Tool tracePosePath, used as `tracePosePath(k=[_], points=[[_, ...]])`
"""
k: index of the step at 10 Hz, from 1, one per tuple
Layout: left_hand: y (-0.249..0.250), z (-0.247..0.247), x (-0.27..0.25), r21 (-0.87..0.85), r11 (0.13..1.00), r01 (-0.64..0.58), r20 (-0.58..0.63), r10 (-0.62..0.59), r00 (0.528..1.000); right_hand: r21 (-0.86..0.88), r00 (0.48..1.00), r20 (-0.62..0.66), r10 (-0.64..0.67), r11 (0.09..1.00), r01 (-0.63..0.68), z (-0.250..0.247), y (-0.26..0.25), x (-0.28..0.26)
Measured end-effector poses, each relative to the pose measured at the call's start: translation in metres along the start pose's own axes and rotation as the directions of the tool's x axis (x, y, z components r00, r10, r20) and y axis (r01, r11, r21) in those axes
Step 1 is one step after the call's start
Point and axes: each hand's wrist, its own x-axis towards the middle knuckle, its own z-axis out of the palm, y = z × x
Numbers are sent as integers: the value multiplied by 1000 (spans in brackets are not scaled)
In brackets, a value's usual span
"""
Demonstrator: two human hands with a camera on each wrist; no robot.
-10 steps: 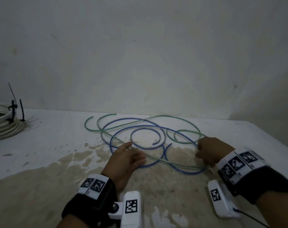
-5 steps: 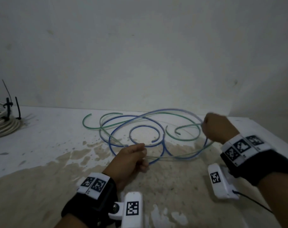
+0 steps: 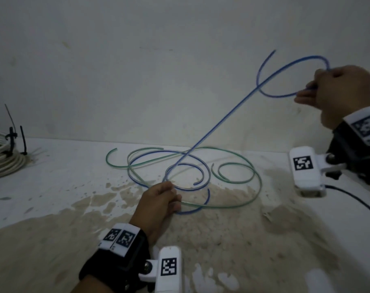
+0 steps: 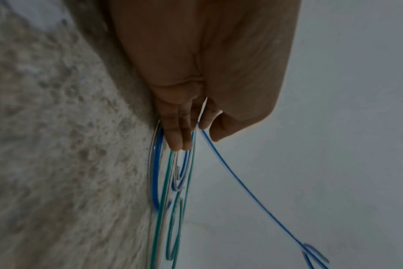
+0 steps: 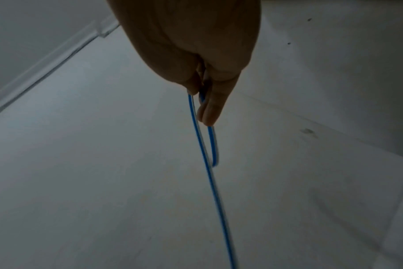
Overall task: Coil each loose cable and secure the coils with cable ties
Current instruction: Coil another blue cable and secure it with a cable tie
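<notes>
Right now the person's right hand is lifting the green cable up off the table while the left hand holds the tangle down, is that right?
Not quite: the cable lifted by the right hand is the blue cable, not the green one. The head view shows it rising from the table, and the right wrist view shows blue between the fingers. The green cable lies on the table, and the left hand does hold the tangle down.

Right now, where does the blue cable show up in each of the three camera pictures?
Head: the blue cable rises from the left hand at lower centre to the right hand at upper right.
Left wrist: it runs from the fingers to the lower right.
Right wrist: it hangs from the fingers, centre to bottom.
Shared landmark: that taut blue span.
</notes>
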Motion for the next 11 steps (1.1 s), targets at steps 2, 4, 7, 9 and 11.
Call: tracePosePath(k=[2, 4, 7, 9, 11], points=[[-3, -5, 4, 108, 994, -4, -66, 11, 998, -109, 981, -67, -183, 979, 175, -23, -23, 28], [-6, -6, 8, 208, 978, -9, -71, 24, 997, 64, 933, -86, -349, 933, 355, -56, -45, 74], [7, -3, -4, 757, 620, -205, -3, 318, 948, -29, 873, 214, -439, 890, 455, -15, -87, -39], [20, 19, 21, 949, 270, -162, 108, 203, 973, -3, 882, 297, -366, 923, 385, -21, -82, -59], [23, 36, 50, 970, -215, -118, 117, -13, 993, 43, 874, 301, -383, 920, 389, -34, -79, -70]])
